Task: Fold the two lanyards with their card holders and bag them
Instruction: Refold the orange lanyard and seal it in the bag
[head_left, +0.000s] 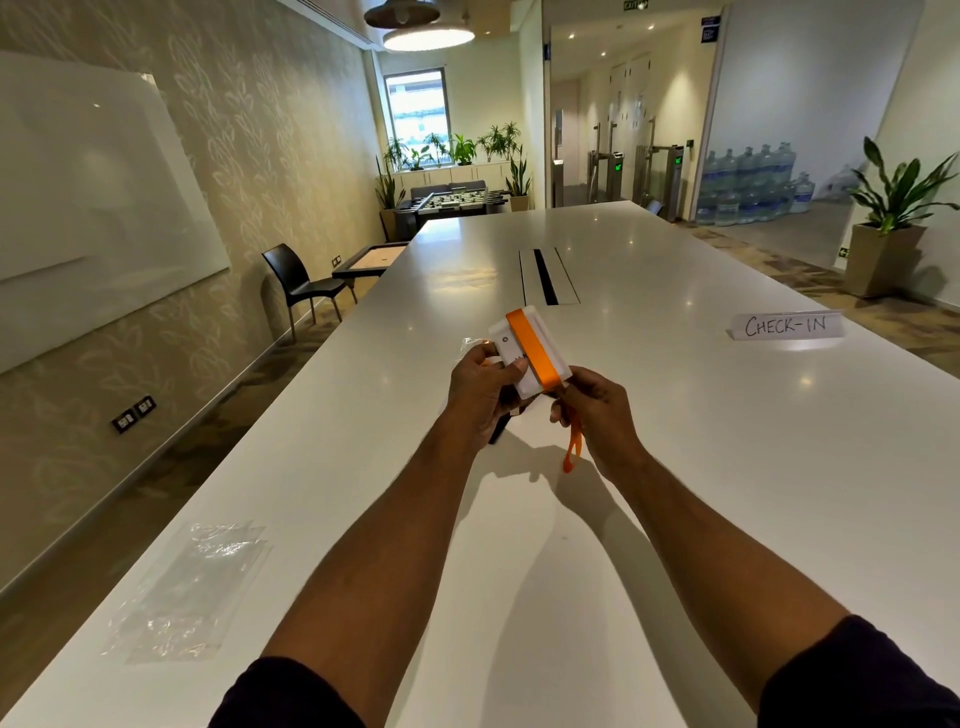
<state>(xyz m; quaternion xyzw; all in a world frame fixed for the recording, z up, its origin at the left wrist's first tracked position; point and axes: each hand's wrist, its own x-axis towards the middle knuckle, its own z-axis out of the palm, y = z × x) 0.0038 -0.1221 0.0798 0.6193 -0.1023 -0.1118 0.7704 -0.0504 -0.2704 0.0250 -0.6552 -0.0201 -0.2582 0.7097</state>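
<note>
orange lanyard (535, 353) webbing is wrapped across the white card holder (530, 358), which i hold raised above the surface (675, 415), out in front of me. my left hand (483, 384) grasps the holder's near left edge, thumb pressed on its face and fingers curled behind. my right hand (592, 410) pinches the lanyard where it leaves the holder's lower right corner; a loose orange loop hangs down from that hand toward the surface without clearly touching it. both forearms are extended forward and angled inward so the hands meet at the centre.

progress, as judged: one band of strap is already laid around the holder, but the hanging tail shows the fold is incomplete. bagging of this set has not begun. a bit of clear plastic (470, 345) shows just behind my left hand; i cannot tell what it is. the second lanyard cannot be located with certainty; something dark below my left hand is too hidden to identify.

clear plastic bags (192, 587) lie flat on the surface well to my left, near its edge. a folded "check-in" sign (787, 326) stands to the far right.
</note>
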